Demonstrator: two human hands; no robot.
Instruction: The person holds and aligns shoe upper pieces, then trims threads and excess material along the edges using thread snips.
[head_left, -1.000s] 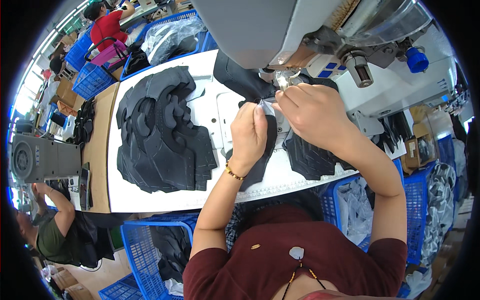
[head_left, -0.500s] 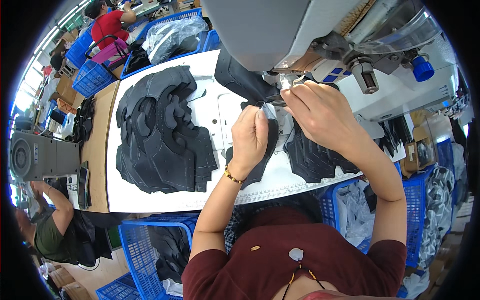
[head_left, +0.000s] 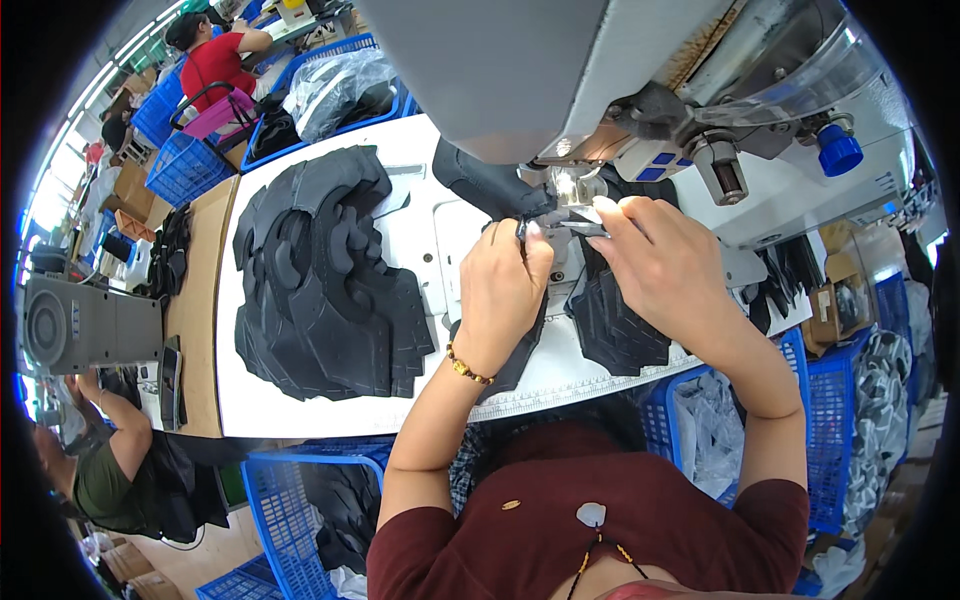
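Note:
My left hand is closed on a black shoe-upper piece, pinching its edge just in front of the sewing machine head. Part of that piece hangs below the hand over the white table. Small metal thread snips are in my right hand, their blades pointing left at the pinched edge. Another black section lies behind my left fingers, beside the needle area. My fingers hide how the two black parts join.
A large pile of black upper pieces covers the table's left side; a smaller stack sits under my right wrist. Blue baskets stand below the front edge. Two other people work at the left. A phone lies on the brown side board.
My right hand has shifted slightly right and down, and the snips show more clearly. My left hand has turned a little, keeping its pinch. The whole view has tilted slightly.

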